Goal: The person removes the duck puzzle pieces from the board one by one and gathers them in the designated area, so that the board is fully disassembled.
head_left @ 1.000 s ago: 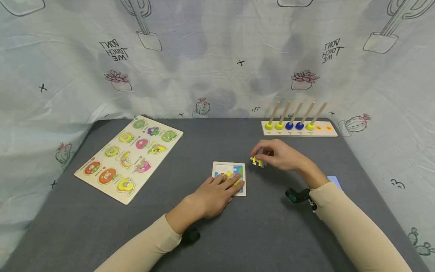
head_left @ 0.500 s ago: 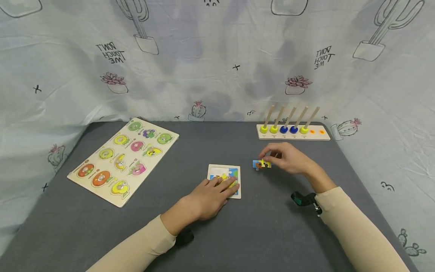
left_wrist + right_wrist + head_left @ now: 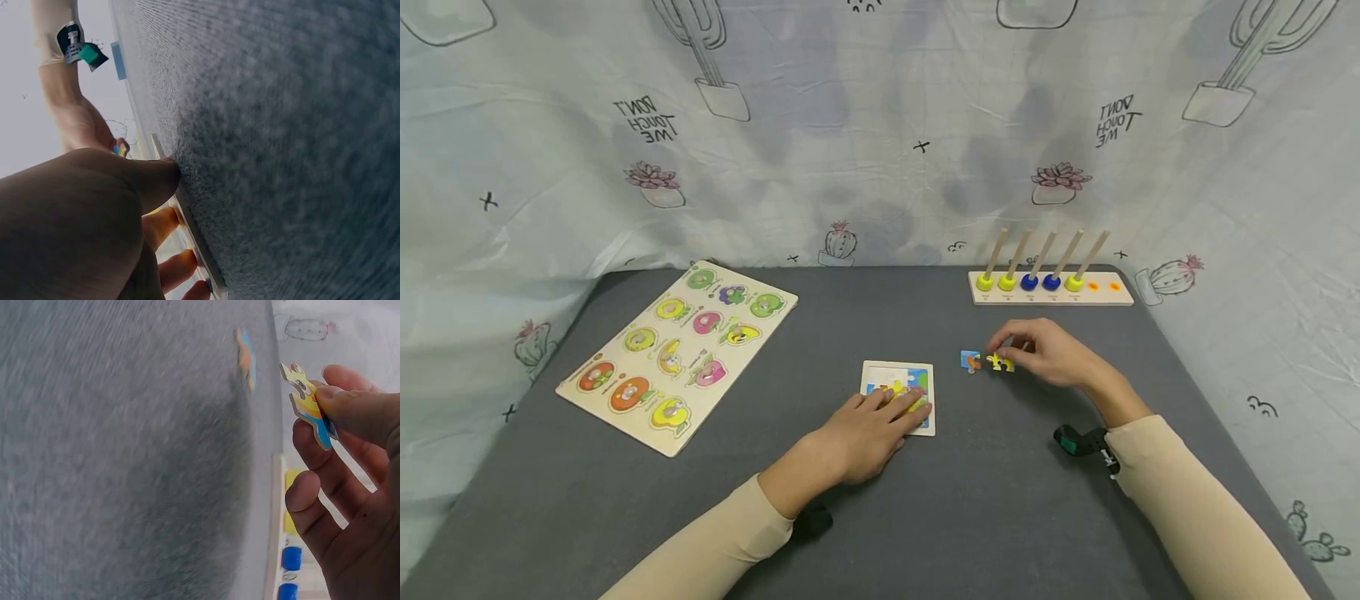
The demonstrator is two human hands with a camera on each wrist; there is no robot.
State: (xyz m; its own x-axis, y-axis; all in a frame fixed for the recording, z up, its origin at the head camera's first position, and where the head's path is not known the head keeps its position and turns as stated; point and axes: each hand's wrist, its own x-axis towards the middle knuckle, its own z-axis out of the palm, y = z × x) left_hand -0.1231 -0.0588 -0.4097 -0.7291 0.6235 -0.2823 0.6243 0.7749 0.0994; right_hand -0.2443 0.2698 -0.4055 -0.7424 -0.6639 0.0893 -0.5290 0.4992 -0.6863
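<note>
My right hand (image 3: 1048,354) pinches a small yellow jigsaw piece (image 3: 1000,363) between thumb and fingers. In the right wrist view this piece (image 3: 307,400) is tilted above the table, showing yellow and blue. Just left of it, a blue and orange jigsaw piece (image 3: 970,359) lies on the table. My left hand (image 3: 861,440) rests with extended fingers on a small framed jigsaw puzzle (image 3: 933,375), covering its lower part. Blue, green and yellow pieces show inside the frame, and a pale bare area shows at its upper left. The left wrist view shows fingers against the frame's edge (image 3: 200,244).
A large wooden fruit puzzle board (image 3: 651,350) lies at the left. At the back right stands a peg board (image 3: 1108,297) with upright pegs and yellow and blue beads. A patterned cloth (image 3: 880,125) hangs behind the dark grey table (image 3: 970,517).
The blue and orange piece, beside the yellow one at my right fingers before, now lies apart on the table. My right hand has shifted right with the yellow piece; my left hand stays on the puzzle.
</note>
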